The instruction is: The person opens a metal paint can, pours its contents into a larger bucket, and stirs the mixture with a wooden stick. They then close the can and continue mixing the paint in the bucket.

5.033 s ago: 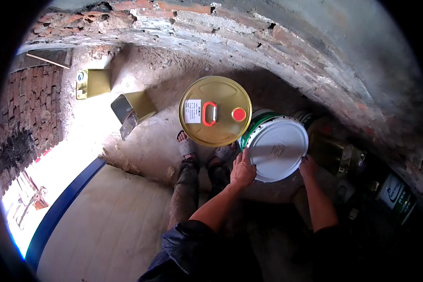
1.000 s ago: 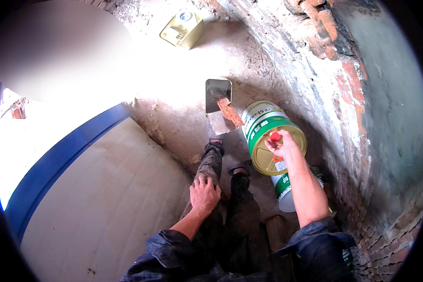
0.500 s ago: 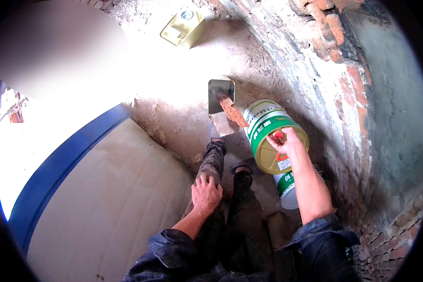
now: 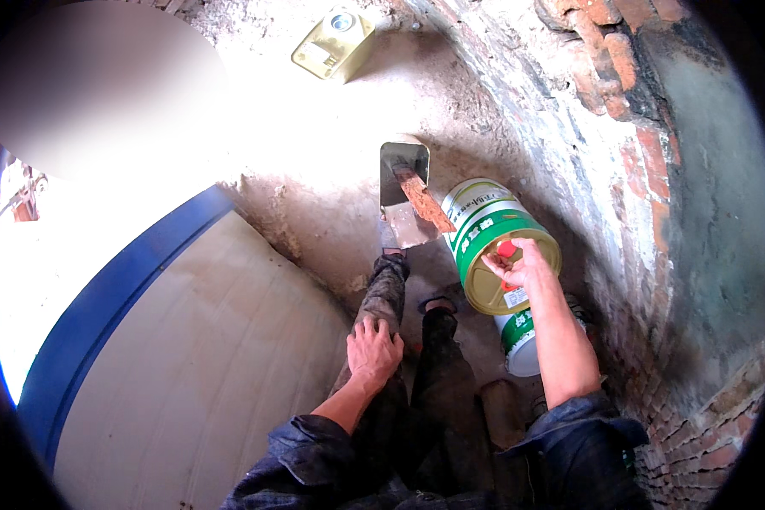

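My left hand (image 4: 372, 347) rests on my left knee over dark, dirty trousers, its fingers lying flat and a little spread. My right hand (image 4: 518, 265) reaches to the gold lid of a green and white paint drum (image 4: 487, 229), its fingers bent around the red cap (image 4: 507, 248) on that lid. The drum is tilted, with its lid toward me. Close to its left is an open rectangular metal tin (image 4: 405, 154), and a rough reddish-brown strip of wood (image 4: 422, 202) sticks out of it.
Below the drum is another green and white bucket (image 4: 523, 357). A gold rectangular can (image 4: 331, 47) stands farther off. A worn brick wall (image 4: 620, 183) curves along the right. At left is a pale panel (image 4: 204, 340) with a blue edge (image 4: 127, 293).
The view has shifted slightly. My right hand stays at the red cap with its fingers a little differently placed; my left hand keeps its place on the knee.
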Demonstrator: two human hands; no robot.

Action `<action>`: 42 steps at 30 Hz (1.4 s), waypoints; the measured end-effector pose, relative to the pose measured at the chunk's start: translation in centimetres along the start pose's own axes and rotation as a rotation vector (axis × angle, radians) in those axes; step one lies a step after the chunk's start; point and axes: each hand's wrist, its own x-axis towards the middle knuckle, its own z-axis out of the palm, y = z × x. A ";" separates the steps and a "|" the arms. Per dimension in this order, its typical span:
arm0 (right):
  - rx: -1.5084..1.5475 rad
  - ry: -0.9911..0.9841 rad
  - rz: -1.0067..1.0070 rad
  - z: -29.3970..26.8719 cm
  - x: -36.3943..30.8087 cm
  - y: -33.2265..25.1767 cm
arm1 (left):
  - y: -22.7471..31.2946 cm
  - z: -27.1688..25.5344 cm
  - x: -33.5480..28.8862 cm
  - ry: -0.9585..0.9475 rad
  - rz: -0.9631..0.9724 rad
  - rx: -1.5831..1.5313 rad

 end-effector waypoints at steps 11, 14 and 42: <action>-0.169 -0.028 -0.057 0.3 0.2 -1.0 | 0.0 0.4 -0.1 0.041 0.006 0.005; -0.188 -0.012 -0.105 0.1 1.3 -1.0 | 0.1 0.3 -0.1 0.026 0.008 0.020; -0.170 0.143 -0.248 -1.1 2.9 1.1 | 0.7 0.3 0.1 0.031 0.019 0.047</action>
